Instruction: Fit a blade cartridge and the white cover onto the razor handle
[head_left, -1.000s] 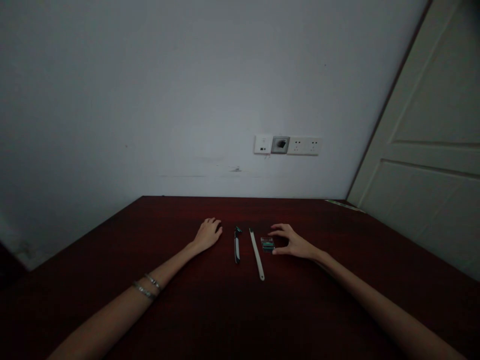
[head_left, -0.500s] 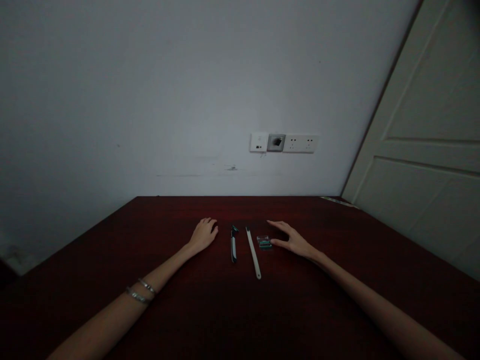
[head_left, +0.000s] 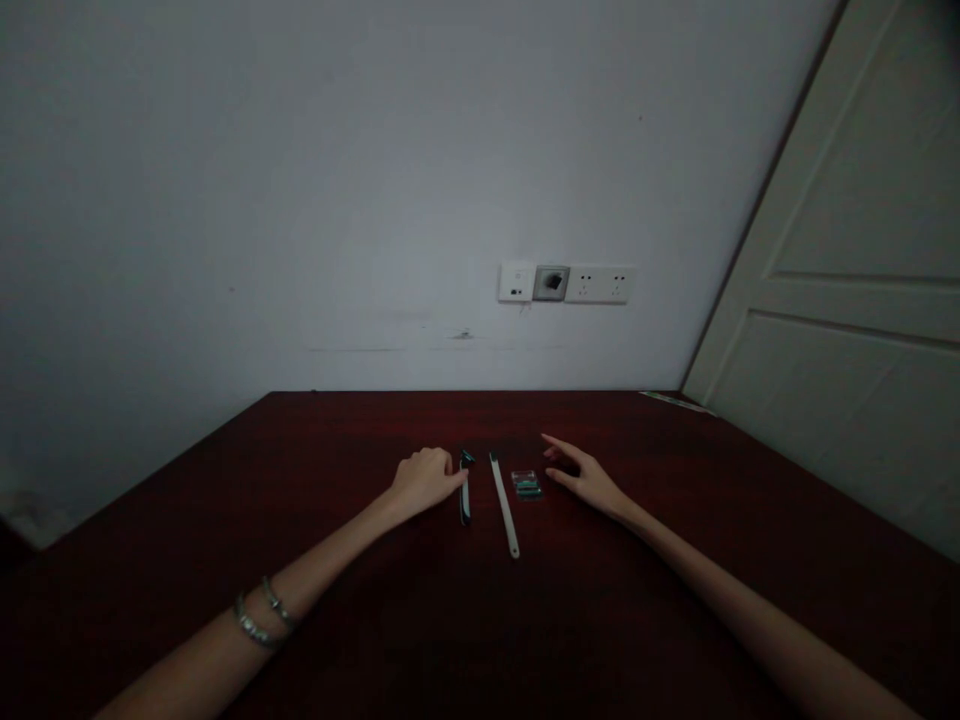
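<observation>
A razor (head_left: 465,503) with a pale handle and dark edges lies on the dark red table, its head pointing away from me. My left hand (head_left: 426,482) is at its left side, fingers bent and thumb reaching over the upper handle; whether the thumb presses on it I cannot tell. To the right lies a long white handle (head_left: 505,508) with a dark far tip and a hole in the near end. Beside that is a small clear case (head_left: 527,486) with green parts inside. My right hand (head_left: 587,480) hovers or rests just right of the case, holding nothing, thumb and forefinger apart.
The table (head_left: 480,630) meets a pale wall (head_left: 375,200) at its far edge. Sockets and a switch plate (head_left: 600,285) are set in the wall. A panelled door (head_left: 862,300) stands at the right, near a thin strip (head_left: 677,402) on the table's back corner.
My left hand has moved right to the razor, and its fingers have bent. The right hand has drawn slightly back from the clear case. The razor, white handle and case have stayed put.
</observation>
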